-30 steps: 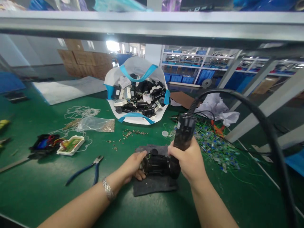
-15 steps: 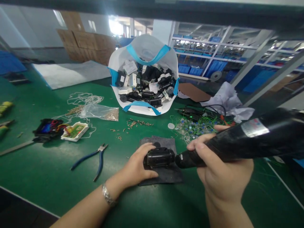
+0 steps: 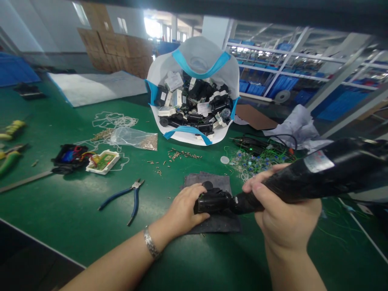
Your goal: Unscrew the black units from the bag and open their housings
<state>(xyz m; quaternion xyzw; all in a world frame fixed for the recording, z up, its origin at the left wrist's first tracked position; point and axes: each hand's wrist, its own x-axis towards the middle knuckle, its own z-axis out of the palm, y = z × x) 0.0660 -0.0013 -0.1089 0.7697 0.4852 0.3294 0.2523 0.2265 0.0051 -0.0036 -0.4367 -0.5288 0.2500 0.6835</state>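
My left hand [image 3: 185, 208] grips a small black plastic part [image 3: 212, 201] and holds it down on a dark grey felt pad [image 3: 212, 182] on the green bench. My right hand [image 3: 286, 214] is wrapped round a black electric screwdriver [image 3: 306, 178] that lies almost level, pointing left. Its tip meets the right end of the black part. A silver bracelet [image 3: 150, 242] sits on my left wrist.
A white bag with blue handles [image 3: 194, 68] full of black and white parts stands behind the pad. Blue-handled pliers [image 3: 127, 197], loose screws [image 3: 178, 155], a clear screw bag [image 3: 133, 138], an opened device [image 3: 83, 157] and a heap of green wires [image 3: 257, 161] lie around.
The screwdriver swung from upright to almost level, its tip now at the part's right end. The view shifted down and closer. My left hand stayed on the part.
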